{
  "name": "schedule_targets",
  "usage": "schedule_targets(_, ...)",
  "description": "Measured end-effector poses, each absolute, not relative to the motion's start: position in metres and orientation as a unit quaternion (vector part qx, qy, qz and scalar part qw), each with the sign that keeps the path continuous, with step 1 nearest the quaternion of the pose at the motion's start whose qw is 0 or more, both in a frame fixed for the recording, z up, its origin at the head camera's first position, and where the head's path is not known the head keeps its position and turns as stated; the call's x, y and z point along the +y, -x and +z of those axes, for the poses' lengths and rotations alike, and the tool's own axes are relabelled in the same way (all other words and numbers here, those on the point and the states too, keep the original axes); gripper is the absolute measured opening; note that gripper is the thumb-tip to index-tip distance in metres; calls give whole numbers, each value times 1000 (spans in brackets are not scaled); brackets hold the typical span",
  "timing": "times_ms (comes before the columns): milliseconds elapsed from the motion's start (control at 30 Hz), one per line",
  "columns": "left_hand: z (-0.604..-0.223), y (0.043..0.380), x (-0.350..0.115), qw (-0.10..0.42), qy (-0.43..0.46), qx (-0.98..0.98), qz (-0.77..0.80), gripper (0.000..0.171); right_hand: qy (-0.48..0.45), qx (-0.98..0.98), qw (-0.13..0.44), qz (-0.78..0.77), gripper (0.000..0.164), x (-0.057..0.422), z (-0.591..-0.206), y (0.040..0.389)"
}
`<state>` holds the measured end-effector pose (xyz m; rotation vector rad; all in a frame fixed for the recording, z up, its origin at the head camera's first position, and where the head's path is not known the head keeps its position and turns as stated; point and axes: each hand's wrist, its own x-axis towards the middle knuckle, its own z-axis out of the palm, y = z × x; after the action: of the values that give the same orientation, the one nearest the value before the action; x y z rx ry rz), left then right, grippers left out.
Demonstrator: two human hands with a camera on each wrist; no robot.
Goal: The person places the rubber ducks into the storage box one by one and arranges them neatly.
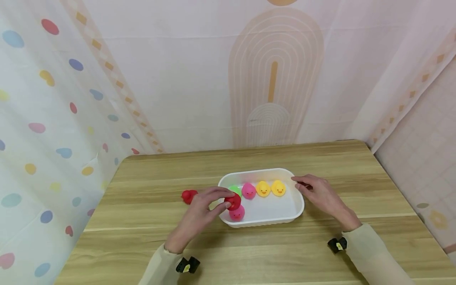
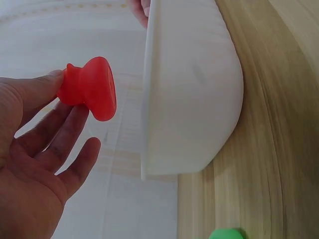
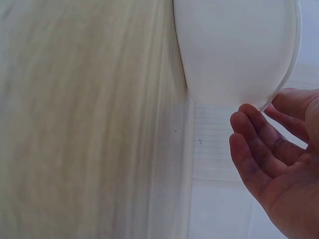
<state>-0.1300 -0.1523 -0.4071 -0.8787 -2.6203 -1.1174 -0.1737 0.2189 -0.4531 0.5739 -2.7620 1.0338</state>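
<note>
My left hand (image 1: 199, 209) pinches a red toy duck (image 1: 233, 202) between thumb and fingers, above the left end of a white plastic tub (image 1: 272, 208). In the left wrist view the duck's flat base (image 2: 105, 89) faces the tub wall. My right hand (image 1: 320, 196) grips the tub's rim at its right end, thumb and fingertips on either side. Inside the tub lie two yellow ducks (image 1: 263, 189), a pink duck (image 1: 248, 190) along the back, another pink duck (image 1: 237, 213) at front left, and a partly covered green toy (image 1: 235, 190).
Another red duck (image 1: 188, 196) rests on the wooden table (image 1: 149, 221) left of the tub, beside my left hand. A green object (image 2: 227, 234) peeks in at the bottom of the left wrist view, on the table. Patterned curtains (image 1: 192, 79) hang behind and beside the table.
</note>
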Motion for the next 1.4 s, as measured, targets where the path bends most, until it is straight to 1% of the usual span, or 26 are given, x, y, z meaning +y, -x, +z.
schedule_targets(300,-414,138,-137,51,341,-863,-371,30,-188,-918,68,344,27,219,-452,173)
schedule_targets(467,-417,141,-130,33,327,-871,-365,32,-187,-917,68,346,27,218,-453,173)
schedule_targets(733,-421,145,-122,-13,305,-880,-363,34,-190,-916,71,346,26,216,-453,174)
schedule_targets(967,-429,150,-117,-29,300,-885,-354,27,-191,-915,72,348,26,215,-453,174)
schedule_targets(1400,-434,157,-110,-70,289,-888,-352,22,-187,-915,66,350,27,213,-453,175)
